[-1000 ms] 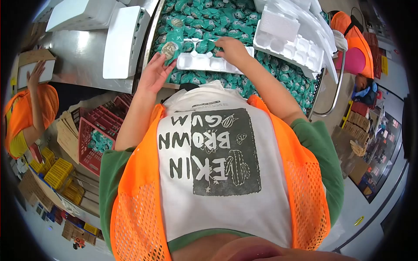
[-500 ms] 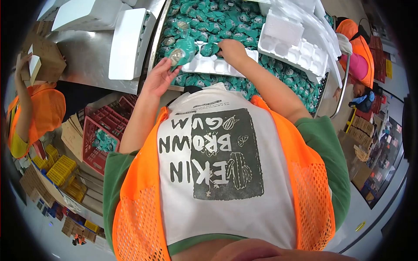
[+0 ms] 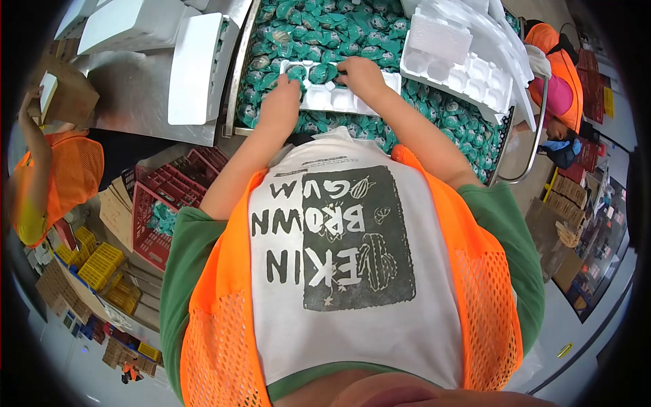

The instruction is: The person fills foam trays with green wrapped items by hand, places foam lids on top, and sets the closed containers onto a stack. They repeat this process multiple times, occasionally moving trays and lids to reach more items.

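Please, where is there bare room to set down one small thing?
The steel table shows a bare patch between the cardboard box and the nearest white foam box. Right of that, it is crowded: green packets, piled foam trays, both hands at the middle tray.

This looks like the packing floor of a factory or warehouse. A metal bench (image 3: 139, 95) stands on the left, beside a wide bed of small teal packets (image 3: 325, 34) with white molded trays (image 3: 458, 61) on it. Red plastic crates (image 3: 152, 220) and yellow crates (image 3: 102, 266) sit to the left, brown cartons (image 3: 567, 195) to the right. Co-workers on the left (image 3: 74, 166) and right (image 3: 564, 78) wear orange vests.
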`<act>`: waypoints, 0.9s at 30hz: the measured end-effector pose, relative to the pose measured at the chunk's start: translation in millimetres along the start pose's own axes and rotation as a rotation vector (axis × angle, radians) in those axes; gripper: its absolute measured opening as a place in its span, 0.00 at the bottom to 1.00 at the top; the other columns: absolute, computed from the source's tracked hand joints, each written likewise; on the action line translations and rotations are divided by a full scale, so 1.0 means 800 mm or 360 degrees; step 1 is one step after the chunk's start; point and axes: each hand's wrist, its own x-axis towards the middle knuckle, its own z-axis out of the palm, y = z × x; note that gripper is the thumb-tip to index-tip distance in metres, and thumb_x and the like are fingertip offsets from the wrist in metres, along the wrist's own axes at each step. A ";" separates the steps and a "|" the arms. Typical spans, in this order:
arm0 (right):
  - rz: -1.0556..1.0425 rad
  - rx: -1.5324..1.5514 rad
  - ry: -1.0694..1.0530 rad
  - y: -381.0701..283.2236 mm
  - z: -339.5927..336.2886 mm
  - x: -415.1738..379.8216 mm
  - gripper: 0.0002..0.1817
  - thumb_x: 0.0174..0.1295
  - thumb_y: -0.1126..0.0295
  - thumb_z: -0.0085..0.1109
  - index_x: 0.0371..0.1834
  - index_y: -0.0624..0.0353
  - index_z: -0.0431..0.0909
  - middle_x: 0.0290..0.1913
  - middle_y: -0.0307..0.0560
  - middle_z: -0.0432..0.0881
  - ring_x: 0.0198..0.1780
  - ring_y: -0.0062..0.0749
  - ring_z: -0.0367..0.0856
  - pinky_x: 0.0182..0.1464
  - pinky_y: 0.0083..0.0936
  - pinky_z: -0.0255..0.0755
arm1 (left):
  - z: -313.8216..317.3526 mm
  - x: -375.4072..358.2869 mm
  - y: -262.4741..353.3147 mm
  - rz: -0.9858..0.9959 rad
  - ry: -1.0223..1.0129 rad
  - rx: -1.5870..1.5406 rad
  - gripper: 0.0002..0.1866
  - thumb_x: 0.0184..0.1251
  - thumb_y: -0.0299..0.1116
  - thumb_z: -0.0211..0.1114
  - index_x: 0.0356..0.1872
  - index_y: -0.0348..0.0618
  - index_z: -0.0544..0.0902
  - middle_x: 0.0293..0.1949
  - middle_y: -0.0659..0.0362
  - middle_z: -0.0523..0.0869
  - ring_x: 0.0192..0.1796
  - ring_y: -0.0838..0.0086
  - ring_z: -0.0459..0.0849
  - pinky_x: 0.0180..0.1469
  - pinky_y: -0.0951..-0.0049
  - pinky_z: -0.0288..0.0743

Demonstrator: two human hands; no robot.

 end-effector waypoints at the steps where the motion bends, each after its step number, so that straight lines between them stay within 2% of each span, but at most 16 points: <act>1: -0.0008 0.0048 -0.0002 0.004 0.000 0.001 0.14 0.49 0.66 0.70 0.40 0.54 0.88 0.38 0.49 0.85 0.43 0.49 0.84 0.45 0.43 0.77 | -0.001 0.002 0.000 0.0010 -0.0028 0.0030 0.14 0.57 0.21 0.65 0.46 0.34 0.78 0.49 0.43 0.78 0.43 0.46 0.85 0.44 0.54 0.80; 3: -0.0027 0.0150 0.0001 0.011 0.001 0.001 0.15 0.48 0.67 0.70 0.42 0.53 0.88 0.38 0.49 0.85 0.43 0.49 0.84 0.45 0.43 0.77 | 0.007 0.008 -0.002 0.0055 -0.0054 0.0143 0.12 0.58 0.21 0.63 0.44 0.35 0.79 0.48 0.43 0.78 0.43 0.47 0.85 0.44 0.54 0.80; 6: 0.0004 0.0214 -0.0038 0.011 -0.001 0.001 0.13 0.54 0.63 0.67 0.41 0.55 0.87 0.38 0.53 0.86 0.42 0.51 0.84 0.45 0.44 0.76 | 0.033 0.015 -0.002 0.0166 -0.0022 0.0361 0.10 0.60 0.24 0.61 0.43 0.36 0.81 0.43 0.43 0.81 0.43 0.49 0.86 0.44 0.54 0.81; 9: 0.0160 0.0525 0.0308 0.005 0.001 0.004 0.15 0.62 0.57 0.62 0.39 0.57 0.86 0.37 0.57 0.85 0.41 0.55 0.83 0.44 0.46 0.75 | 0.015 0.017 -0.022 0.0163 -0.0147 0.0180 0.13 0.60 0.25 0.63 0.46 0.37 0.81 0.43 0.42 0.82 0.45 0.49 0.85 0.45 0.54 0.80; 10: 0.0213 0.0562 0.0341 0.002 0.000 0.005 0.21 0.66 0.51 0.57 0.38 0.59 0.84 0.37 0.59 0.85 0.41 0.57 0.82 0.43 0.47 0.74 | 0.018 0.012 -0.038 0.0261 0.0118 -0.0175 0.14 0.60 0.27 0.65 0.47 0.38 0.80 0.44 0.42 0.83 0.46 0.49 0.85 0.46 0.53 0.78; 11: 0.0399 0.0413 0.0161 -0.012 -0.010 0.004 0.23 0.64 0.48 0.59 0.35 0.62 0.83 0.36 0.59 0.85 0.39 0.57 0.82 0.41 0.47 0.74 | 0.000 0.008 -0.031 0.0115 -0.0044 -0.0235 0.13 0.60 0.26 0.65 0.47 0.39 0.80 0.46 0.42 0.83 0.46 0.49 0.84 0.46 0.54 0.77; 13: 0.0316 0.0209 0.0077 -0.033 -0.018 -0.006 0.24 0.62 0.48 0.61 0.31 0.63 0.80 0.32 0.59 0.84 0.37 0.56 0.83 0.39 0.47 0.74 | 0.009 0.006 -0.034 0.0239 0.0039 -0.0069 0.11 0.61 0.26 0.63 0.45 0.40 0.80 0.45 0.44 0.83 0.45 0.49 0.84 0.45 0.53 0.78; 15: 0.0153 0.0289 0.0145 -0.012 0.017 0.004 0.24 0.61 0.48 0.62 0.29 0.62 0.79 0.30 0.58 0.83 0.34 0.55 0.81 0.37 0.46 0.73 | 0.023 0.018 -0.028 0.0127 -0.0030 0.0068 0.10 0.62 0.27 0.61 0.44 0.40 0.81 0.44 0.44 0.81 0.44 0.49 0.84 0.43 0.52 0.78; 16: 0.0063 0.0326 0.0182 -0.003 0.025 0.013 0.24 0.61 0.48 0.63 0.28 0.62 0.78 0.29 0.58 0.82 0.32 0.55 0.81 0.36 0.45 0.73 | 0.031 0.021 -0.023 0.0084 0.0053 0.0084 0.09 0.62 0.28 0.59 0.42 0.40 0.81 0.44 0.45 0.80 0.43 0.49 0.84 0.43 0.52 0.79; 17: 0.0146 0.0737 -0.0152 -0.005 0.011 0.021 0.17 0.62 0.57 0.63 0.25 0.59 0.76 0.24 0.42 0.75 0.27 0.28 0.74 0.30 0.31 0.67 | 0.025 0.023 -0.016 0.0026 0.0042 0.0062 0.10 0.62 0.28 0.58 0.42 0.39 0.81 0.44 0.45 0.81 0.43 0.48 0.84 0.43 0.52 0.79; 19: 0.0384 0.1981 -0.0251 -0.018 -0.012 0.012 0.11 0.62 0.62 0.62 0.25 0.53 0.76 0.25 0.29 0.71 0.27 0.15 0.65 0.29 0.20 0.59 | 0.017 0.024 -0.021 0.0042 -0.0049 0.0046 0.12 0.61 0.29 0.64 0.45 0.39 0.81 0.45 0.46 0.81 0.45 0.48 0.84 0.45 0.53 0.79; 21: 0.0375 0.2090 -0.0095 -0.033 -0.050 0.000 0.11 0.63 0.64 0.61 0.23 0.47 0.75 0.25 0.25 0.69 0.29 0.13 0.64 0.33 0.19 0.58 | 0.002 0.014 -0.029 0.0113 0.0080 -0.0272 0.19 0.58 0.30 0.69 0.51 0.39 0.79 0.50 0.45 0.80 0.48 0.48 0.83 0.48 0.55 0.78; 22: 0.0411 0.2155 -0.0106 -0.043 -0.063 -0.003 0.09 0.62 0.65 0.62 0.25 0.47 0.76 0.26 0.26 0.70 0.30 0.14 0.66 0.35 0.18 0.59 | -0.006 0.008 -0.033 0.0161 0.0140 -0.0425 0.23 0.57 0.31 0.71 0.55 0.39 0.77 0.53 0.45 0.79 0.50 0.48 0.82 0.50 0.56 0.78; 23: 0.0397 0.2230 -0.0150 -0.054 -0.075 -0.004 0.08 0.62 0.65 0.62 0.25 0.47 0.76 0.26 0.26 0.70 0.30 0.14 0.66 0.35 0.18 0.60 | -0.021 0.000 -0.023 0.0206 0.0337 -0.0518 0.37 0.53 0.33 0.77 0.64 0.41 0.70 0.61 0.46 0.75 0.53 0.52 0.82 0.54 0.58 0.77; 25: 0.0400 0.2380 -0.0243 -0.068 -0.090 -0.013 0.07 0.61 0.66 0.63 0.26 0.47 0.76 0.27 0.26 0.71 0.30 0.14 0.68 0.34 0.19 0.61 | -0.051 -0.013 -0.009 0.0317 0.0382 -0.0999 0.36 0.62 0.37 0.73 0.69 0.43 0.65 0.65 0.49 0.71 0.53 0.59 0.82 0.56 0.58 0.77; 27: 0.0425 0.2625 -0.0287 -0.065 -0.082 -0.014 0.05 0.60 0.68 0.63 0.28 0.48 0.78 0.30 0.27 0.76 0.32 0.15 0.74 0.35 0.20 0.67 | -0.049 -0.012 -0.012 0.0115 0.0034 -0.1968 0.35 0.66 0.36 0.69 0.71 0.44 0.64 0.67 0.53 0.70 0.56 0.66 0.80 0.57 0.62 0.76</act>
